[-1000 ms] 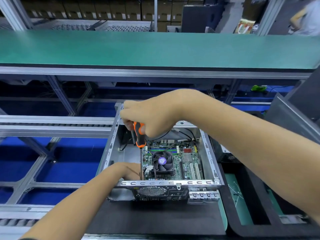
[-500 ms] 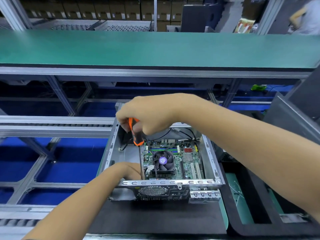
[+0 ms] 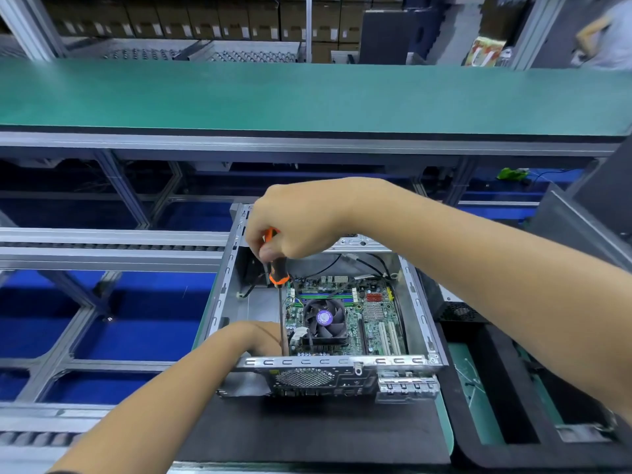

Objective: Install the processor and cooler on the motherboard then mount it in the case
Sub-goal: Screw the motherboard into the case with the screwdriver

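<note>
A factory assembly line: green conveyor belt [image 3: 307, 97], roller tracks [image 3: 113, 246], stacked cartons [image 3: 191, 18] behind.

A long green shelf [image 3: 307, 97] runs across the top, with stacked cardboard boxes [image 3: 171, 18] behind it. Grey roller rails [image 3: 102, 246] cross the left above a blue floor [image 3: 136, 319]. A black mat [image 3: 307, 429] covers the near bench, and a black tray [image 3: 506, 388] lies to its right.
</note>
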Demonstrator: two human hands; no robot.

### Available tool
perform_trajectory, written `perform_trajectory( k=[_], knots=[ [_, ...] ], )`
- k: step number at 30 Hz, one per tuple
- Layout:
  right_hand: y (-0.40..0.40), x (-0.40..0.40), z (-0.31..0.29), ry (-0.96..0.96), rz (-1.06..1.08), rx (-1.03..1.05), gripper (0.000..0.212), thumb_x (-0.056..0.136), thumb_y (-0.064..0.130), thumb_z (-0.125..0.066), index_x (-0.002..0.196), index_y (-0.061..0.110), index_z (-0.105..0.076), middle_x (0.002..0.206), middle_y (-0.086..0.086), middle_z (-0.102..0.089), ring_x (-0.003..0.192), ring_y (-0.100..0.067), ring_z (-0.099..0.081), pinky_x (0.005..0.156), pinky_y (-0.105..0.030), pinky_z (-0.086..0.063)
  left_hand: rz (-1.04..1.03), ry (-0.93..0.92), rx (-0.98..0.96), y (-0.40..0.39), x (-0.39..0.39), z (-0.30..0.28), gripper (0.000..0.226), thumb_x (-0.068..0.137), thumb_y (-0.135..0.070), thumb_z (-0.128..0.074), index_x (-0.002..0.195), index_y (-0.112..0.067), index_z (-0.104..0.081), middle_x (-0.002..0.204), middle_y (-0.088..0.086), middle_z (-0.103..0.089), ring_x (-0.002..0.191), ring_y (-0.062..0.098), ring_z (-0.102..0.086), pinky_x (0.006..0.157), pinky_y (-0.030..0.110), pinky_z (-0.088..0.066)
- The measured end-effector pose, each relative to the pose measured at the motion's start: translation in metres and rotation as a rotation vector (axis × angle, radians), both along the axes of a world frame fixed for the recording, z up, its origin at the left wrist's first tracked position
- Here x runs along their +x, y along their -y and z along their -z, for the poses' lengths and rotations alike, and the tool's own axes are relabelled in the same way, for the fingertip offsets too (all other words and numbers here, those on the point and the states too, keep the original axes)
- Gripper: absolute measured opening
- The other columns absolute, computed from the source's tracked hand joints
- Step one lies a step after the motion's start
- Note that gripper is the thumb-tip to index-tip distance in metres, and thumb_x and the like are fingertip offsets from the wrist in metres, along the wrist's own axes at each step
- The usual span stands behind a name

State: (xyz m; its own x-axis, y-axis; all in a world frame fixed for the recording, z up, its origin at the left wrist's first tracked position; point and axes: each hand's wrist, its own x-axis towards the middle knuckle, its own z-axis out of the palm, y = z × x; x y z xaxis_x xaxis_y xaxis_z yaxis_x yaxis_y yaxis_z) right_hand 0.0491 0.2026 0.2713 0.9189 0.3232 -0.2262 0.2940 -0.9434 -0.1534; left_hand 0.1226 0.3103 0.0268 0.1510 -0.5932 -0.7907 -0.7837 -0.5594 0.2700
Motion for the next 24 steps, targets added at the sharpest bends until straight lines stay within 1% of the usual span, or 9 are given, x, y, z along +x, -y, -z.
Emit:
perform_trajectory(
  k=[2,4,7,9,12,16,19,21,24],
  knots=[
    [-0.005,0.003,0.005,0.024,0.037,-0.091,0.040,0.097,0.036,-0.048,0.063,0.015,-0.051,0.063,-0.004,-0.056,0.063,-0.026,-0.050,0.054,-0.035,-0.038,-0.012,0.006,0.003,-0.001,0.000,0.000,0.021,0.074,-0.016,-0.065,0.092,-0.010,-0.074,0.080,0.000,-0.064,0.072,0.016,-0.055,0.067,0.032,-0.048],
    [-0.005,0.005,0.006,0.002,0.047,-0.139,0.042,0.098,0.043,-0.045,0.066,0.016,-0.048,0.067,-0.004,-0.057,0.063,-0.027,-0.055,0.053,-0.032,-0.036,-0.021,0.002,0.003,-0.001,0.000,0.000,0.025,0.073,-0.015,-0.062,0.094,-0.006,-0.073,0.080,0.002,-0.063,0.072,0.019,-0.054,0.066,0.031,-0.046],
    [-0.002,0.001,-0.005,-0.137,0.014,-0.055,0.007,0.090,0.021,-0.053,0.097,0.017,-0.052,0.101,-0.002,-0.055,0.082,-0.028,-0.063,0.063,-0.036,-0.047,0.013,0.003,0.003,0.000,0.000,-0.002,0.019,0.076,-0.018,-0.063,0.090,-0.012,-0.074,0.077,-0.004,-0.065,0.069,0.014,-0.055,0.068,0.030,-0.050],
    [0.000,-0.001,-0.011,-0.164,-0.022,-0.032,0.020,0.085,0.006,-0.049,0.102,0.018,-0.052,0.107,0.000,-0.053,0.086,-0.023,-0.058,0.064,-0.030,-0.044,0.024,0.007,-0.005,0.001,-0.001,-0.003,0.017,0.076,-0.017,-0.063,0.089,-0.013,-0.074,0.069,-0.008,-0.062,0.064,0.010,-0.053,0.066,0.028,-0.048],
    [-0.002,0.003,-0.005,-0.043,-0.018,-0.030,0.005,0.091,0.015,-0.054,0.088,0.016,-0.058,0.091,-0.002,-0.065,0.082,-0.024,-0.062,0.066,-0.033,-0.048,0.031,0.010,-0.014,0.002,-0.002,-0.004,0.026,0.077,-0.011,-0.062,0.100,-0.011,-0.073,0.084,-0.002,-0.066,0.075,0.014,-0.057,0.072,0.031,-0.051],
    [-0.007,0.005,0.007,0.051,0.041,-0.097,0.043,0.099,0.038,-0.043,0.064,0.014,-0.051,0.067,-0.010,-0.062,0.066,-0.032,-0.063,0.052,-0.032,-0.039,0.006,-0.006,-0.033,0.001,-0.002,-0.005,0.028,0.077,-0.010,-0.057,0.100,-0.011,-0.074,0.097,0.007,-0.071,0.080,0.016,-0.058,0.076,0.033,-0.051],
    [-0.003,0.003,0.000,-0.051,0.010,-0.079,0.012,0.092,0.029,-0.055,0.086,0.018,-0.054,0.087,0.001,-0.057,0.073,-0.022,-0.059,0.059,-0.033,-0.043,0.011,-0.001,-0.023,0.001,-0.003,-0.004,0.026,0.078,-0.011,-0.059,0.100,-0.011,-0.073,0.099,0.005,-0.070,0.081,0.015,-0.058,0.076,0.031,-0.051],
    [0.000,-0.001,-0.005,-0.101,-0.027,-0.029,0.016,0.085,0.010,-0.053,0.097,0.020,-0.050,0.103,0.000,-0.052,0.083,-0.022,-0.055,0.072,-0.039,-0.048,0.005,-0.001,-0.027,0.002,-0.003,-0.005,0.028,0.079,-0.009,-0.060,0.103,-0.014,-0.073,0.100,0.003,-0.070,0.084,0.014,-0.059,0.079,0.030,-0.052],
    [-0.004,-0.003,-0.002,0.017,-0.024,0.017,0.007,0.088,0.015,-0.059,0.085,0.019,-0.054,0.085,0.003,-0.058,0.076,-0.015,-0.051,0.066,-0.032,-0.043,-0.014,-0.005,-0.035,0.002,-0.002,-0.005,0.028,0.077,-0.004,-0.057,0.097,-0.014,-0.074,0.083,-0.003,-0.067,0.077,0.014,-0.059,0.073,0.031,-0.052]
  ],
)
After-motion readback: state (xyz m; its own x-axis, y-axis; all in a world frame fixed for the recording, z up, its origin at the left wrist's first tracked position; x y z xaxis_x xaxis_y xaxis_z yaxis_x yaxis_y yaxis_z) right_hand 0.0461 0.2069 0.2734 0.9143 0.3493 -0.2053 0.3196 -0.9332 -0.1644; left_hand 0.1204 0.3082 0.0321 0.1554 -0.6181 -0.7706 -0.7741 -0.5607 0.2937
